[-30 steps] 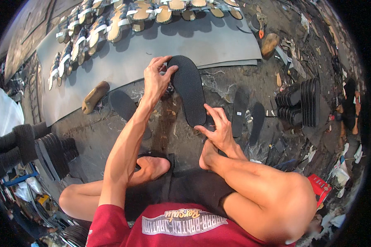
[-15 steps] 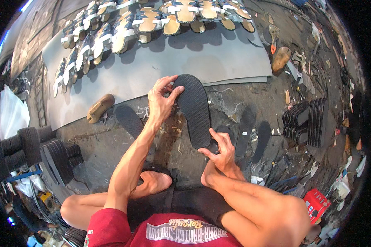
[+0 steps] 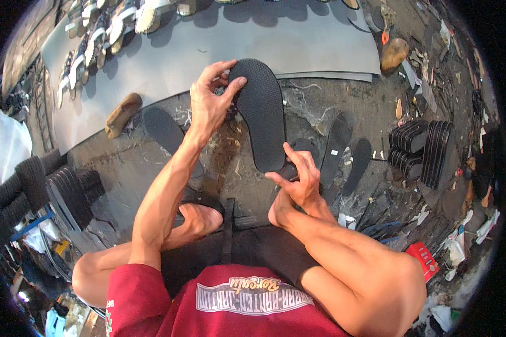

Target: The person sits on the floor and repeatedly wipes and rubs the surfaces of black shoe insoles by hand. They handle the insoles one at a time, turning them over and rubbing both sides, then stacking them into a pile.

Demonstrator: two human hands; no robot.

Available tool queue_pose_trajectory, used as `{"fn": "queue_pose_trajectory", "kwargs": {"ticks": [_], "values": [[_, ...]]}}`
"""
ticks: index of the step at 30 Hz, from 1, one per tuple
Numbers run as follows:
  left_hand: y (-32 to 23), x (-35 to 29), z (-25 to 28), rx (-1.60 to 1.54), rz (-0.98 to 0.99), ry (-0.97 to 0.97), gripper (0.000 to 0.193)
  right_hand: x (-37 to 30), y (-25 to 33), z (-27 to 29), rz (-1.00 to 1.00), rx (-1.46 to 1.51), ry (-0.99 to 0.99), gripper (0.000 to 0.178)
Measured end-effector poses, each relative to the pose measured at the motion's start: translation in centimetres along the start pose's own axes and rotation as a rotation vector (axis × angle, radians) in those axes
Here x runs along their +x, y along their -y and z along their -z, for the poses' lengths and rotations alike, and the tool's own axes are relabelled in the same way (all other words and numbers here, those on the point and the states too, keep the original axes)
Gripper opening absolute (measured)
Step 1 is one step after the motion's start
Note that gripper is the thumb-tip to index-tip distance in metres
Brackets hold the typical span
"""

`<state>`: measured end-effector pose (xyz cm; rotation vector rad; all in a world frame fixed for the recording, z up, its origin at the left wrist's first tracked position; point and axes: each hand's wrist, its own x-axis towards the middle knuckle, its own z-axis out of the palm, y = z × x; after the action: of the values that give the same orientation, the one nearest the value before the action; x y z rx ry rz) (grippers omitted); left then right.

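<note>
A black textured shoe sole (image 3: 261, 115) is held up between my two hands, its wide toe end away from me. My left hand (image 3: 209, 101) grips the upper left edge of that wide end, thumb on the face and fingers at the rim. At the narrow heel end my right hand (image 3: 301, 175) pinches the sole between thumb and fingers. Below it on the ground lie more dark soles: one (image 3: 162, 126) left of my left forearm, another (image 3: 337, 137) with a small white label, and a narrower one (image 3: 357, 163) to the right.
Beyond my hands a grey sheet (image 3: 208, 56) bears rows of sandals (image 3: 115, 22). Wooden shoe lasts (image 3: 122, 115) lie at its near left and at its right (image 3: 394, 55). Stacked black soles stand at right (image 3: 437, 151) and left (image 3: 70, 194). A red box (image 3: 423, 261) sits by my right knee.
The view has tipped nearer, so the hands, sole and sandals all appear higher in the picture. Both hands keep the same hold on the sole.
</note>
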<state>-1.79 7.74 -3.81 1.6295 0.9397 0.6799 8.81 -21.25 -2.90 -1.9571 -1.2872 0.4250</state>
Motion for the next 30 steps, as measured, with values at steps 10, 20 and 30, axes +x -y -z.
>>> {"fn": "queue_pose_trajectory", "kwargs": {"ticks": [10,20,30], "values": [[-0.3,-0.4,0.0,0.183,-0.140,-0.037,0.047,-0.1,0.0,-0.6,0.020,0.031,-0.041,0.095],[0.7,-0.3,-0.4,0.168,-0.148,-0.077,0.049,0.1,0.8,1.1,-0.037,0.067,0.097,0.084],[-1.1,-0.3,-0.3,0.599,-0.594,0.185,0.053,0.2,1.2,1.0,-0.019,0.050,0.049,0.082]]}}
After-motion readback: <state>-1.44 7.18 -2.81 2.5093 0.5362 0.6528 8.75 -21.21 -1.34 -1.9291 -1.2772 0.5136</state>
